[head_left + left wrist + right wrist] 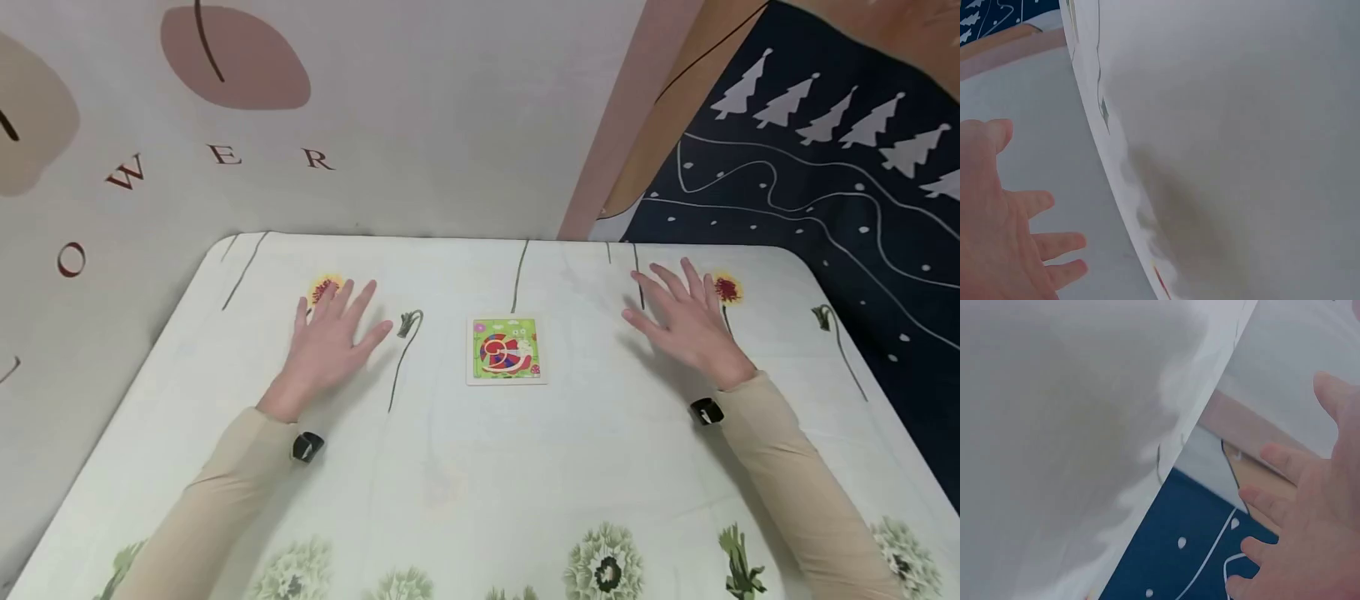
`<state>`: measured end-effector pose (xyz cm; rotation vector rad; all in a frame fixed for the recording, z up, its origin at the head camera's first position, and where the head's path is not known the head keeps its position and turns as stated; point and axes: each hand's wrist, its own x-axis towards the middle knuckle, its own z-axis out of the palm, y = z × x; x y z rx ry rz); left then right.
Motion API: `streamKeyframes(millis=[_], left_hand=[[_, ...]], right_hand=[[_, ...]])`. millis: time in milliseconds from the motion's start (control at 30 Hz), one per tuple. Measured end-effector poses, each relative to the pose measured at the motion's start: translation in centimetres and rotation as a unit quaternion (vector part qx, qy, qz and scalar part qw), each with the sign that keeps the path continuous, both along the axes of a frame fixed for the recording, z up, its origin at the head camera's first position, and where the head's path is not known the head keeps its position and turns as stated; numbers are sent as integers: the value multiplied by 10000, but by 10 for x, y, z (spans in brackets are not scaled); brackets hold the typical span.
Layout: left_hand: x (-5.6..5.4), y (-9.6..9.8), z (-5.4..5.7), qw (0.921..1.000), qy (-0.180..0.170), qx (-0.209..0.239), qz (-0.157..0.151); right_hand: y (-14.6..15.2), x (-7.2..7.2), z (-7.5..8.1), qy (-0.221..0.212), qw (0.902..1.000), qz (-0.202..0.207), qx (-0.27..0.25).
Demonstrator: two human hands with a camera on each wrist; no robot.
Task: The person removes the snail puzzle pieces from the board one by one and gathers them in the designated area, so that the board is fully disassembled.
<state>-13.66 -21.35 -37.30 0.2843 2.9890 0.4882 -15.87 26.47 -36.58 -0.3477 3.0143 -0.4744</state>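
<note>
A small square puzzle board with a colourful snail picture on green and a pale wooden rim lies flat near the middle of the table. To its left my left hand is spread palm down above the cloth, holding nothing. My right hand is spread the same way on the other side, also with nothing in it. Both hands are well apart from the board. In the left wrist view the left hand has straight, parted fingers; the right wrist view shows the right hand likewise.
A white tablecloth printed with flowers and stems covers the table. Behind it stands a pale wall with letters and leaf shapes. Dark cloth with white trees hangs at the right. Each wrist carries a small black camera.
</note>
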Motion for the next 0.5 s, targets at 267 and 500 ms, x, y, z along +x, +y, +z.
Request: streamKeyframes(millis=[267, 500], left_hand=[[-1, 27, -6, 9984, -303, 102, -470], [2, 52, -12, 9950, -213, 398, -892]], right_hand=[[-19, -6, -4, 242, 9963, 377, -730], [-42, -12, -10, 159, 9881, 729, -1345]])
